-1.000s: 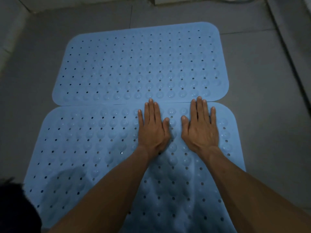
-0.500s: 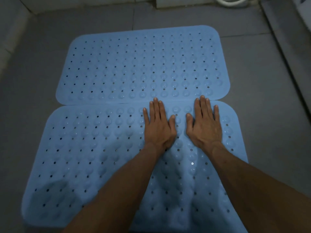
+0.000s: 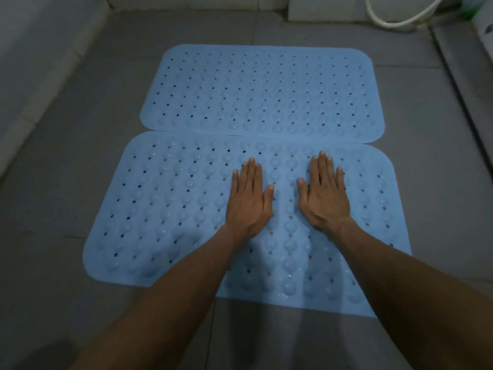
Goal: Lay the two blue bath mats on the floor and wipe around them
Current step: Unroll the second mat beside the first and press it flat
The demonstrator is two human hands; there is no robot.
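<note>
Two blue bath mats with holes and round bumps lie flat on the grey tiled floor (image 3: 66, 156), long edges touching. The far mat (image 3: 264, 89) is bare. On the near mat (image 3: 165, 209) both my hands press palm down with straight fingers. My left hand (image 3: 249, 198) lies near the mat's middle, and my right hand (image 3: 322, 193) is a short gap to its right. Neither hand holds anything. My forearms hide part of the near mat's front edge.
A white hose (image 3: 394, 20) curls on the floor at the far right, beside a white block (image 3: 328, 8). A raised ledge (image 3: 32, 84) runs along the left. A step edge (image 3: 464, 89) runs down the right side.
Both hands have slid back from the seam between the mats toward me and moved slightly apart, still pressed flat. The view has pulled back and tilted up, showing more floor.
</note>
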